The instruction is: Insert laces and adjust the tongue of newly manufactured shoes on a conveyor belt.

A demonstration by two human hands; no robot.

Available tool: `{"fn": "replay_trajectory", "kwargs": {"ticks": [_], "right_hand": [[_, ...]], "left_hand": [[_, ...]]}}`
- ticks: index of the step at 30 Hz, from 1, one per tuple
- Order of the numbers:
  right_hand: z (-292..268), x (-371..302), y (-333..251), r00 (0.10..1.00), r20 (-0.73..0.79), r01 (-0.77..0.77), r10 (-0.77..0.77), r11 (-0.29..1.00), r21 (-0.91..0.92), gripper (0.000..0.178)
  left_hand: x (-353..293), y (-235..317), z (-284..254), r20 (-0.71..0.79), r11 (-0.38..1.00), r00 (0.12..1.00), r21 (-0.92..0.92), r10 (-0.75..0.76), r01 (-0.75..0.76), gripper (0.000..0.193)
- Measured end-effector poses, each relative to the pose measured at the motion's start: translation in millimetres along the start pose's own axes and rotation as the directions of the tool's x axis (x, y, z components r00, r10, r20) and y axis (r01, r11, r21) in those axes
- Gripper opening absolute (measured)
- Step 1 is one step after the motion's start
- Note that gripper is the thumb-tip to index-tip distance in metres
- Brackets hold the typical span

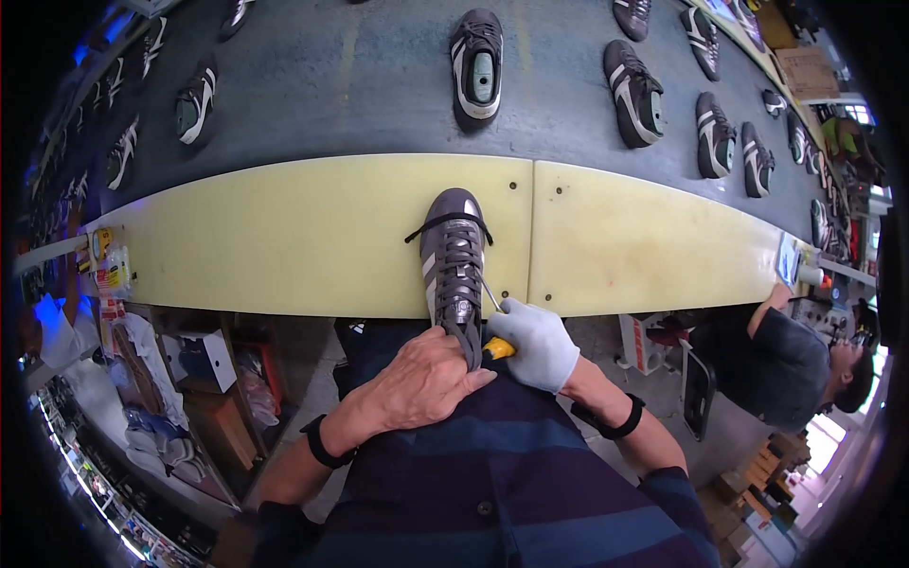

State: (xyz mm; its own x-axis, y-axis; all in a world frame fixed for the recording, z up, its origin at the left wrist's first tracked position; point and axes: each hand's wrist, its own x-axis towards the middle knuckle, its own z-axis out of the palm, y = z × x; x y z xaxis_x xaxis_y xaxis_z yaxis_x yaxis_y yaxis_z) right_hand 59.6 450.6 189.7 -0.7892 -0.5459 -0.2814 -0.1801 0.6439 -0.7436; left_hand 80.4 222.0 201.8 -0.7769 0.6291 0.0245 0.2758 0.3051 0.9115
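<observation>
A dark grey sneaker point(447, 244) with pale side stripes lies on the yellow-green ledge, toe pointing away and its heel end over the near edge. A black lace point(451, 218) crosses the front of the lacing, its ends out to either side. My bare left hand point(412, 383) is closed on the heel end, beside the collar. My right hand point(538, 346), in a white glove, grips a tool with a yellow handle point(499, 349). Its thin metal shaft point(490, 292) points at the shoe's right side; whether the tip touches the shoe I cannot tell.
Beyond the ledge point(284, 237), several similar sneakers stand on a dark conveyor belt point(312, 95), one sneaker point(476, 71) straight ahead. At far right another person point(786, 355) in dark clothing reaches to the ledge. Bags and tape point(109, 260) sit at its left end.
</observation>
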Motion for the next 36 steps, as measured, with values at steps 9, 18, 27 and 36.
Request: {"fn": "replay_trajectory", "kwargs": {"ticks": [9,18,27,36], "right_hand": [[-81.4,-39.7,-47.9,0.984,0.051,0.070,-0.169,0.640,0.765,0.024],[-18.7,-19.0,9.7,0.996,-0.037,-0.067,0.084,0.943,0.326,0.020],[8.2,-3.0,10.9,0.999,-0.016,0.029,-0.027,0.987,0.160,0.018],[-30.5,-25.8,3.3,0.901,0.291,-0.396,0.323,0.334,0.856,0.020]], "left_hand": [[-6.9,-9.6,-0.5,0.008,1.000,1.000,0.010,-0.023,0.023,0.044],[-1.1,-0.5,-3.2,0.102,0.999,0.994,0.015,-0.039,0.038,0.043],[-3.1,-1.6,-0.6,0.018,0.999,0.999,0.019,-0.028,0.027,0.042],[-2.5,-1.9,-6.2,-0.010,0.991,0.997,-0.104,-0.082,0.080,0.042]]}}
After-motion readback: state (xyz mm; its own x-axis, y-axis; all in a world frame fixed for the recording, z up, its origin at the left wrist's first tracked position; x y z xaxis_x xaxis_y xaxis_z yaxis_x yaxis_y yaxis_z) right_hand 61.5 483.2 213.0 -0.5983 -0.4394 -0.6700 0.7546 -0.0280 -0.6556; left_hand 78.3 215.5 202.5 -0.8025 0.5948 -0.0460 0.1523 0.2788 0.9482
